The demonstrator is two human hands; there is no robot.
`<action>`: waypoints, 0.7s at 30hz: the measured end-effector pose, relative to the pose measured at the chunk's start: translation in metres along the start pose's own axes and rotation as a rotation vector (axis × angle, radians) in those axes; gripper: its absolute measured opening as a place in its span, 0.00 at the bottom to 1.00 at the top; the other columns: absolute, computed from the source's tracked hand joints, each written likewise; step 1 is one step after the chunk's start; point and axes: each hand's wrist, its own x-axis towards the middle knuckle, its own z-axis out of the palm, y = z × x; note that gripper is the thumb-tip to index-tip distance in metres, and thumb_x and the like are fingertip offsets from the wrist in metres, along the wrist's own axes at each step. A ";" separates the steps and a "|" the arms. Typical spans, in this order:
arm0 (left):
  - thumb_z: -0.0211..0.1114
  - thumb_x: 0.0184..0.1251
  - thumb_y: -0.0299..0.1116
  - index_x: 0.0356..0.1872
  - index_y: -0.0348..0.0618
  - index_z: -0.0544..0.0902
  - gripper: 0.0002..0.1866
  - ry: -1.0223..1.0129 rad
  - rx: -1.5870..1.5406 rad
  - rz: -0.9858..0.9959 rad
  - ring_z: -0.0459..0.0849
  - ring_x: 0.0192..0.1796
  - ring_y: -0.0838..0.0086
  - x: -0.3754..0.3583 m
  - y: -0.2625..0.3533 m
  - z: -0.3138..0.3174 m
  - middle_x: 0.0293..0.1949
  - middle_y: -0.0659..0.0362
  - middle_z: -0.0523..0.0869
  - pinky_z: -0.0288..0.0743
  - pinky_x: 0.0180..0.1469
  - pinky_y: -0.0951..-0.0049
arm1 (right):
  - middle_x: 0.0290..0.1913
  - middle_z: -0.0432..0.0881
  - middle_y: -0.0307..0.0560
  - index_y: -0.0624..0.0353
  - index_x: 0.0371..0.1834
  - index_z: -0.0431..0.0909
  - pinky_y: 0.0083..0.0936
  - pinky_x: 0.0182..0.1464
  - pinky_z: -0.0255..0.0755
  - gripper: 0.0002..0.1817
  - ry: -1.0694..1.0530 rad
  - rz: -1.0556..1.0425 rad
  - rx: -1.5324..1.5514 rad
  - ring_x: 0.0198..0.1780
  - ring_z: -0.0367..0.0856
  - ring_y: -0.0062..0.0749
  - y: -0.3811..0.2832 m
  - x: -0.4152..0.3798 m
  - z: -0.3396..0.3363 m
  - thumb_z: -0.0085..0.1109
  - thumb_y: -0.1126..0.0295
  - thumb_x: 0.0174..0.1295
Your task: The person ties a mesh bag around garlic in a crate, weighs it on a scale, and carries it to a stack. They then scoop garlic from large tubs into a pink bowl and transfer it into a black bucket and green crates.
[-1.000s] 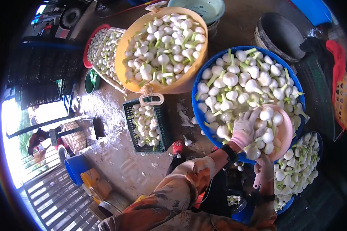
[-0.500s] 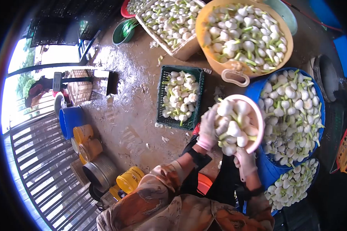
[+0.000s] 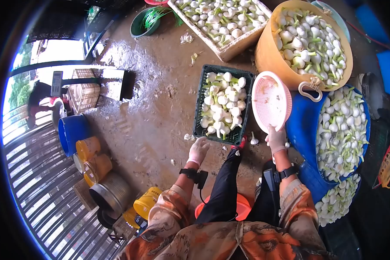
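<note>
I read the step as refill: my right hand fingers grip the emptied pink colander beside the green crate of garlic bulbs, my left hand fingers hang open near the crate's near edge, so the colander calls for swinging to the blue tub.

No writing, label, brand, number or sign can be read anywhere in view — the round pink plastic colander, the dark green slatted plastic crate of white garlic bulbs and the big blue plastic tub all show bare surfaces, and the yellow plastic buckets at the left carry nothing legible at this size — the face of the weighing scale is too small and blurred to make out
</note>
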 end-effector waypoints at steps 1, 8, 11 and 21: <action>0.63 0.58 0.31 0.54 0.36 0.74 0.22 -0.007 -0.005 0.011 0.82 0.45 0.72 -0.011 -0.001 -0.005 0.42 0.52 0.84 0.74 0.48 0.75 | 0.28 0.78 0.47 0.66 0.46 0.70 0.21 0.12 0.62 0.15 0.008 -0.014 -0.011 0.10 0.69 0.22 0.000 -0.007 -0.003 0.55 0.69 0.59; 0.61 0.56 0.27 0.38 0.36 0.82 0.09 -0.219 -0.344 -0.573 0.83 0.32 0.70 -0.064 0.015 -0.052 0.33 0.56 0.84 0.76 0.33 0.75 | 0.35 0.82 0.60 0.64 0.49 0.72 0.38 0.39 0.76 0.24 -0.103 -0.095 -0.569 0.36 0.83 0.50 0.084 -0.095 -0.036 0.60 0.58 0.53; 0.60 0.56 0.26 0.38 0.37 0.83 0.10 -0.486 -0.123 -0.559 0.83 0.29 0.72 -0.065 0.021 -0.070 0.31 0.58 0.84 0.75 0.28 0.75 | 0.45 0.79 0.61 0.58 0.54 0.69 0.42 0.51 0.71 0.25 -0.027 0.039 -0.469 0.49 0.77 0.56 0.075 -0.173 -0.069 0.60 0.61 0.53; 0.58 0.55 0.32 0.42 0.42 0.81 0.14 -0.543 0.351 0.304 0.75 0.25 0.78 0.017 0.136 0.016 0.29 0.61 0.81 0.69 0.23 0.77 | 0.23 0.79 0.45 0.52 0.56 0.72 0.26 0.15 0.68 0.21 0.184 0.304 0.518 0.12 0.71 0.26 0.250 -0.416 -0.212 0.53 0.65 0.58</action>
